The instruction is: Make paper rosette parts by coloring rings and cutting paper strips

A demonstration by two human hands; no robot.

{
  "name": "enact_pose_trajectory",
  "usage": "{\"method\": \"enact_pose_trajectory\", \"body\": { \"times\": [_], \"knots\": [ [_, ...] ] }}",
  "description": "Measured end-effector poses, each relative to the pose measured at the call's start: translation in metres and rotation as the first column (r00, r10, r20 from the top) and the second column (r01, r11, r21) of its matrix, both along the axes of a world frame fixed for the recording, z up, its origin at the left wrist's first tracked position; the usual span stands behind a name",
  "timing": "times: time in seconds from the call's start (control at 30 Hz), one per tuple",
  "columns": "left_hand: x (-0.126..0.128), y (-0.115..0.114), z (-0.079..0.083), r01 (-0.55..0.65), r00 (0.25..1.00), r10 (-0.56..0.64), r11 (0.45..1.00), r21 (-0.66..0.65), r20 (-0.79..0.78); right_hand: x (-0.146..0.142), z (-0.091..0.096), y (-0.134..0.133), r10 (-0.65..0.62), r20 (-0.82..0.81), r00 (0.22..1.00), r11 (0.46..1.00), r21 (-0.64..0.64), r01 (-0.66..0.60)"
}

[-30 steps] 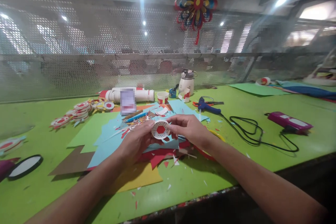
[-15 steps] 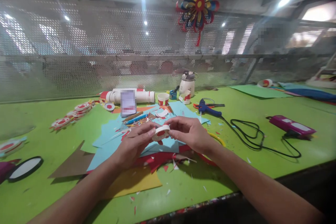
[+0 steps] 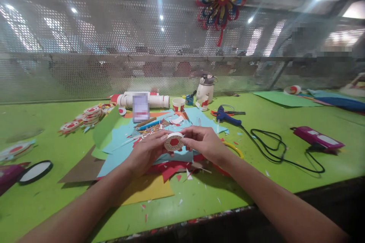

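Observation:
Both hands hold a small round paper cup piece (image 3: 173,142), white with a red hexagon in its middle, just above a pile of coloured paper sheets (image 3: 122,148). My left hand (image 3: 145,152) pinches its left side with thumb and fingers. The fingers of my right hand (image 3: 203,142) are closed on its right edge. The red face of the piece is turned towards me.
A blue glue gun (image 3: 225,115) with a black cord (image 3: 270,148) lies to the right, a pink box (image 3: 316,138) beyond it. Stacked red-and-white discs (image 3: 85,117), a white tube (image 3: 142,100), a small cup (image 3: 178,104) and a white bottle (image 3: 205,88) stand behind. A perforated screen (image 3: 85,64) backs the green table (image 3: 57,193).
The round piece was tilted edge-on half a second ago and is now turned back so its red face shows. Both hands stayed in place over the paper pile.

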State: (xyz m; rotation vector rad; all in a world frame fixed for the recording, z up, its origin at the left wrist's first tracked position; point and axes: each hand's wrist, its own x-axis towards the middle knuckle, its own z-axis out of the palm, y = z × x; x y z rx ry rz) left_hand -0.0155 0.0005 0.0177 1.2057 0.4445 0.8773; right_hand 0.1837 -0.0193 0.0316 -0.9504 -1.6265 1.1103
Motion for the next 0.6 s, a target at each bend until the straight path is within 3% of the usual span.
{"method": "enact_pose_trajectory", "body": {
  "times": [0.33, 0.6],
  "knots": [
    [0.0051, -0.0007, 0.0007, 0.013, 0.999, -0.007, 0.991, -0.134, 0.048, -0.0012, 0.0031, -0.0001, -0.029, -0.015, 0.999, 0.994, -0.108, 0.027],
    [0.0055, -0.0008, 0.0023, 0.014, 0.999, -0.011, 0.995, -0.097, 0.03, -0.0027, 0.0033, -0.0011, -0.041, -0.026, 0.999, 0.991, -0.126, 0.038]
  ]
}}
